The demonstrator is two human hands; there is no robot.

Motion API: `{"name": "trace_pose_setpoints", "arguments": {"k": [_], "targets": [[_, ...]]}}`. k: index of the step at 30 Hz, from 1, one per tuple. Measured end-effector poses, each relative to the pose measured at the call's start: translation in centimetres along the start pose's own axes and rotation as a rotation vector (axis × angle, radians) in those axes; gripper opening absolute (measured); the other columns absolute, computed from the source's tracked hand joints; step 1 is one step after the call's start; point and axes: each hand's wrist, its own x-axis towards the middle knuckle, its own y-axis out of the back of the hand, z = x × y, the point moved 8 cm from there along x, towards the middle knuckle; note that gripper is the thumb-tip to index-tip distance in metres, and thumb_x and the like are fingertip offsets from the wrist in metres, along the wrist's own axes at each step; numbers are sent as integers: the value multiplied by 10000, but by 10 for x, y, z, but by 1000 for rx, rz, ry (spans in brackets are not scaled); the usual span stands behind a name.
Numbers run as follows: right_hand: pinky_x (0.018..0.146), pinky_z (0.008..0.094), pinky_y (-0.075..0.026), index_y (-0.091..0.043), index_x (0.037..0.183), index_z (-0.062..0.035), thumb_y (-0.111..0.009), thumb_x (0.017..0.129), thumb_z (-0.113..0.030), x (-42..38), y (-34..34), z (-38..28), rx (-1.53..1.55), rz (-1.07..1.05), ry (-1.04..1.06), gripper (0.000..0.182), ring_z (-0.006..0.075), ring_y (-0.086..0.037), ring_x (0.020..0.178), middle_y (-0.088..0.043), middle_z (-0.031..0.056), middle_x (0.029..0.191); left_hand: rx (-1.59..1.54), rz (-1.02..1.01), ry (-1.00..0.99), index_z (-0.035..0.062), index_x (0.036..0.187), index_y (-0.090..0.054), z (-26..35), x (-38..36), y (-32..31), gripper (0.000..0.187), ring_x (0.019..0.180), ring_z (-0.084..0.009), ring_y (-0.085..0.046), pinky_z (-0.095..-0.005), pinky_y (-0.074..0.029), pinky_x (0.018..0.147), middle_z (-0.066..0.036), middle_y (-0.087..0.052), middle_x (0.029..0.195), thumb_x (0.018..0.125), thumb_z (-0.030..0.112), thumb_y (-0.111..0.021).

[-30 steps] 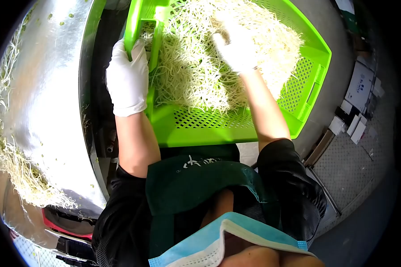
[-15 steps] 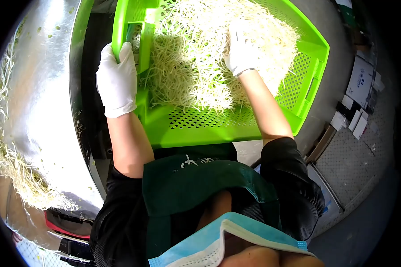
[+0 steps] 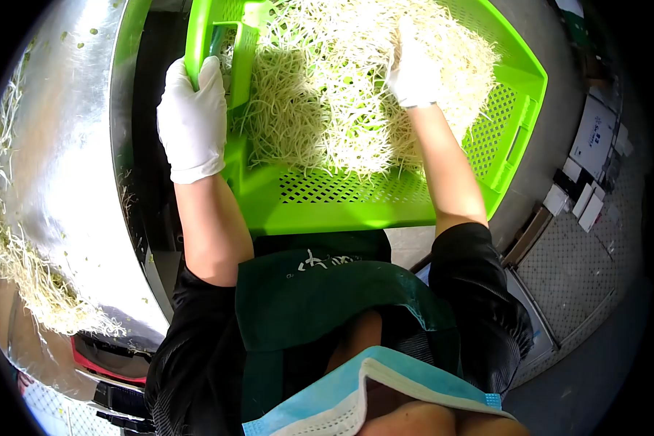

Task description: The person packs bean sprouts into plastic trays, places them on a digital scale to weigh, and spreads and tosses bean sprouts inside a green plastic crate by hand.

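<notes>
A bright green perforated crate point(image 3: 327, 216) holds a wide layer of pale sprouts point(image 3: 349, 94). My left hand point(image 3: 192, 120), in a white glove, is closed on the crate's left rim, with the thumb over the edge. In the right part of the crate, my right hand point(image 3: 414, 73), also white-gloved, lies on the sprouts. Its fingers are overexposed and partly lost among the sprouts, so their grip is unclear.
To the left is a shiny metal table point(image 3: 76, 167) with loose sprouts point(image 3: 40, 287) along its far left edge. White boxes point(image 3: 593, 134) stand on the floor at the right. A red-edged bin point(image 3: 112, 360) is at the lower left.
My right hand has moved slightly right and up in view with the sprouts around it. The crate has shifted a little; my left hand remains on its rim.
</notes>
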Motion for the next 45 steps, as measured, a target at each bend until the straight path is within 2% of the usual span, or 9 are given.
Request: {"name": "trace_pose_setpoints", "arguments": {"k": [6, 8, 23, 29, 34, 37, 39, 42, 45], "targets": [[721, 398, -500, -342, 1397, -150, -604, 823, -195, -85, 5, -67, 468, -270, 225, 633, 311, -615, 824, -638, 172, 1014, -24, -3, -10, 81, 1027, -624, 5, -1, 1, 309, 649, -233, -642, -327, -488, 627, -91, -658, 718, 885, 349, -564], [812, 437, -476, -339, 1399, -100, -614, 801, -256, -104, 21, -102, -202, -200, 544, 676, 323, -575, 951, -535, 185, 1242, -52, -10, -1, 75, 1014, -621, 0, 1, -2, 304, 651, -233, -640, -331, -488, 634, -93, -656, 719, 883, 343, -563], [617, 393, -479, -576, 1013, -43, -532, 827, -71, -104, 10, -21, 483, -284, 39, 193, 292, -569, 777, -571, 198, 954, -64, -2, 8, 58, 962, -626, 1, 0, -1, 290, 615, -196, -617, -309, -477, 615, -84, -646, 706, 882, 328, -555], [984, 382, -428, -485, 1256, -9, -465, 830, -59, -127, 6, -169, 197, -116, 592, 429, 357, -557, 1080, -577, 187, 1154, -38, -17, -37, 45, 960, -624, 6, 0, 1, 303, 637, -196, -634, -302, -480, 621, -88, -656, 713, 883, 329, -554], [996, 392, -412, -466, 1300, -61, -443, 842, -82, -98, -9, -96, 301, -648, 132, 459, 352, -542, 1097, -513, 217, 1266, -85, -20, -42, 36, 948, -626, 3, 2, -1, 318, 661, -228, -649, -317, -488, 646, -105, -662, 724, 885, 338, -546], [959, 399, -430, -499, 1265, -65, -472, 824, -91, -85, 17, -29, 272, 6, 212, 442, 326, -545, 1082, -568, 204, 1193, -60, -5, -81, 55, 1006, -619, 1, 3, -2, 333, 676, -275, -650, -350, -499, 664, -123, -655, 714, 888, 358, -547], [961, 385, -431, -517, 1243, -54, -474, 853, -137, -114, -23, -4, -230, -524, 124, 402, 298, -539, 1095, -604, 180, 1136, -33, 0, -70, 65, 1031, -614, -1, 5, -1, 341, 693, -290, -654, -363, -503, 674, -126, -660, 728, 887, 367, -549], [949, 383, -439, -530, 1219, -45, -475, 878, -189, -185, -77, 12, 841, -861, -489, 374, 293, -548, 1074, -607, 170, 1126, -40, -48, 7, 59, 1025, -618, 4, -1, 0, 349, 729, -312, -655, -374, -501, 689, -145, -665, 763, 889, 371, -539], [882, 386, -461, -559, 1135, -32, -493, 895, -227, -157, -44, -17, 676, -768, -58, 317, 272, -564, 1030, -621, 150, 1074, -16, -6, -33, 59, 1017, -617, 3, 2, -1, 352, 721, -323, -653, -380, -501, 684, -152, -661, 752, 888, 376, -535]]}}
